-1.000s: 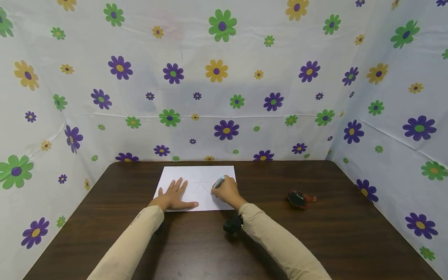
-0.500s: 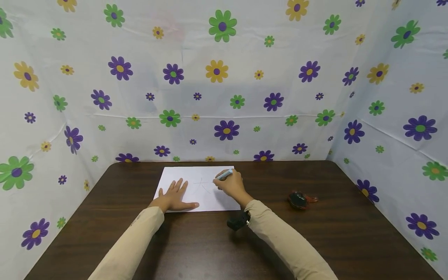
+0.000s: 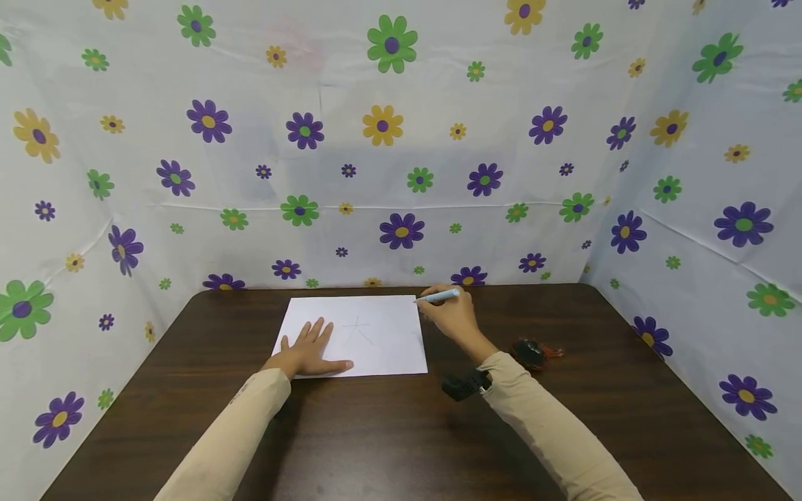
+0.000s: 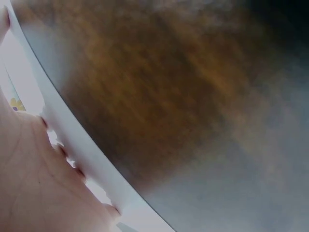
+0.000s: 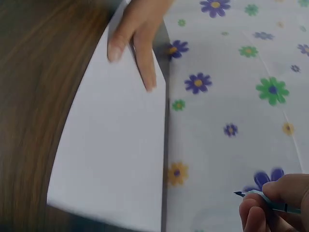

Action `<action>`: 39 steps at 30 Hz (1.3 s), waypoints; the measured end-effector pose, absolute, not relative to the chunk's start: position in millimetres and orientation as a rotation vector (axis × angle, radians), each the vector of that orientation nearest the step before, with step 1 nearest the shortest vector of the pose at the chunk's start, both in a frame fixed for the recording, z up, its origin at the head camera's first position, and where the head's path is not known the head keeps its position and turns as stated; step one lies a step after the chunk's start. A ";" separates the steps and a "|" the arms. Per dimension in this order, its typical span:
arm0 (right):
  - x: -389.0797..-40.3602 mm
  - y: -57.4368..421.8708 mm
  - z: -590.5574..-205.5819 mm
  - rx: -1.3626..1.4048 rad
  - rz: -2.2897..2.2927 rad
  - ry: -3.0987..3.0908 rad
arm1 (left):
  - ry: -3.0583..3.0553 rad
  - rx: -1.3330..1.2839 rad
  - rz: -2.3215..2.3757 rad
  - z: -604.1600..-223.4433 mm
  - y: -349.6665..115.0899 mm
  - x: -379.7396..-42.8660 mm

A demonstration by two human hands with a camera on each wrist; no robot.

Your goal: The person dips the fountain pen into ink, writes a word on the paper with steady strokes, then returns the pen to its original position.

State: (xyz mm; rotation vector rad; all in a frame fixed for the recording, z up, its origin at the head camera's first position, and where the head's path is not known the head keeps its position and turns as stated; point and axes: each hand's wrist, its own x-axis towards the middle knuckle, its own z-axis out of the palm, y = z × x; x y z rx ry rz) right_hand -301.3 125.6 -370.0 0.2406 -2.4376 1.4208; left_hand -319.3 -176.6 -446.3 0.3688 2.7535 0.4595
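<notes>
A white sheet of paper (image 3: pixel 376 334) lies on the dark wooden table (image 3: pixel 401 431) near its far edge, with a faint pencil-thin mark drawn at its middle. My left hand (image 3: pixel 311 351) rests flat on the sheet's near left corner, fingers spread; the right wrist view shows those fingers (image 5: pixel 137 36) on the paper (image 5: pixel 116 145). My right hand (image 3: pixel 452 316) is lifted past the sheet's far right corner and grips a light blue pen (image 3: pixel 438 296), its tip pointing left. In the right wrist view the pen (image 5: pixel 268 200) sits between the curled fingers.
A small dark and orange object (image 3: pixel 534 351) lies on the table to the right of my right forearm. Flower-print cloth walls (image 3: pixel 401 139) close the table in at the back and both sides. A black wrist camera (image 3: pixel 465 385) sits on my right wrist.
My right hand has lifted the pen off the paper and moved it right and away, past the sheet's far right corner. The left hand has stayed flat on the paper.
</notes>
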 end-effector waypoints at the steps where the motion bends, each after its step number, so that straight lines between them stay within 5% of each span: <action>1: -299.9 132.5 -369.4 0.240 1.425 -2.431 | 2.754 0.367 0.455 -449.0 -177.2 -320.3; 24: -242.1 284.8 -395.1 0.364 0.972 -2.390 | 2.760 0.359 0.460 -462.7 -180.3 -325.0; 39: -216.8 347.0 -413.3 0.412 1.708 -2.255 | 2.763 0.376 0.434 -460.9 -181.0 -327.9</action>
